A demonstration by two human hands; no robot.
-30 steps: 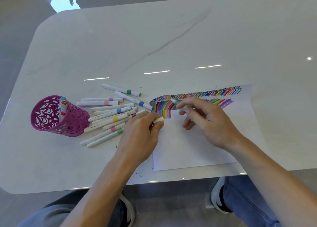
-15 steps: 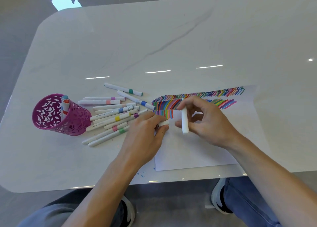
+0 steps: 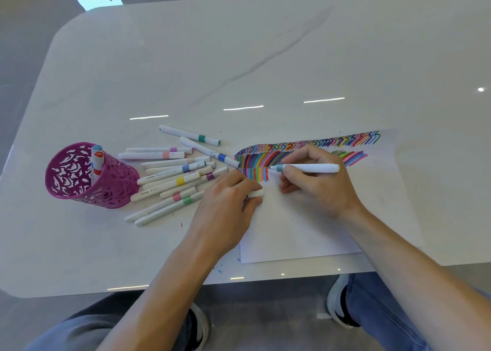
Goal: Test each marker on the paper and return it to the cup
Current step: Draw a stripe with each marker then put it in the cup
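Fingers (image 3: 292, 171) of the right hand (image 3: 321, 191) were clamped round a white marker (image 3: 312, 168) with a teal band. It was held nearly level over the paper (image 3: 305, 233), its tip pointing left just beside the coloured strokes (image 3: 255, 174); whether it touched the sheet I could not tell. At the paper's left edge, the left hand (image 3: 225, 210) pinched a white cap (image 3: 255, 193). Near the left edge of the bench (image 3: 239, 58) stood a magenta cup (image 3: 117, 188) holding an orange-banded marker (image 3: 97, 162). Loose markers (image 3: 172, 176) lay between cup and paper.
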